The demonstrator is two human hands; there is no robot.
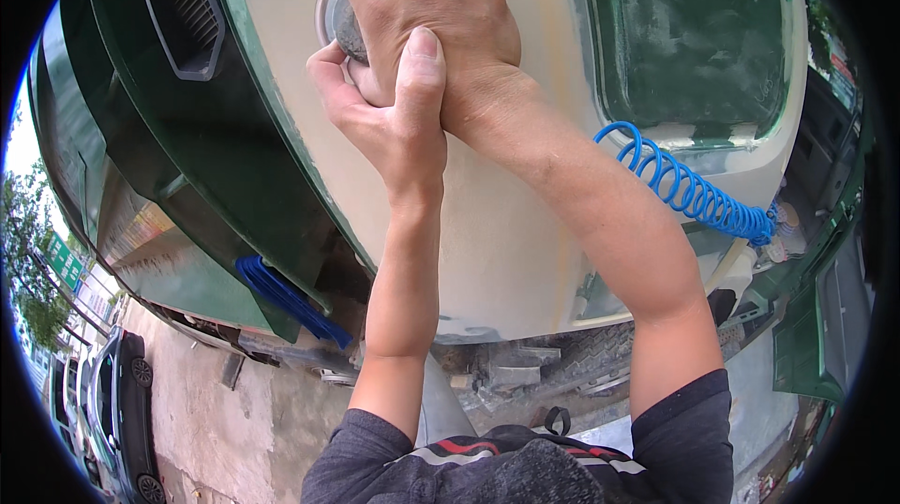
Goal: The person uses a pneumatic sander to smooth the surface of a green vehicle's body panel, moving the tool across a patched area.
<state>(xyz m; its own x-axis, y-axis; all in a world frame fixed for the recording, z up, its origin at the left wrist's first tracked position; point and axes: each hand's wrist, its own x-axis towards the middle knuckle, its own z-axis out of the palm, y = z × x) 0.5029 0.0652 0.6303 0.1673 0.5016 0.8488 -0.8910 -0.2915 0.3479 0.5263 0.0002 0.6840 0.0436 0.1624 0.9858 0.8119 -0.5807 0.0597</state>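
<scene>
Both of my hands are together at the top of the head view, on a round sander [349, 32] with a dark grey body and a pale disc rim. My right hand [431, 16] lies over its top, fingers bent around it. From below, my left hand [380, 105] grips its near side, with the thumb resting against my right hand. Most of the tool is hidden under the hands. Its disc sits on a cream-coated car body panel [497, 251], which has a yellowish streak right of the hands.
A coiled blue air hose [694, 190] crosses the panel behind my right forearm. Right of it is a scuffed dark green recessed area [694, 35]. Green bodywork with a black vent [183, 2] and a blue cloth [291, 302] lies left. Parked cars [112, 410] stand lower left.
</scene>
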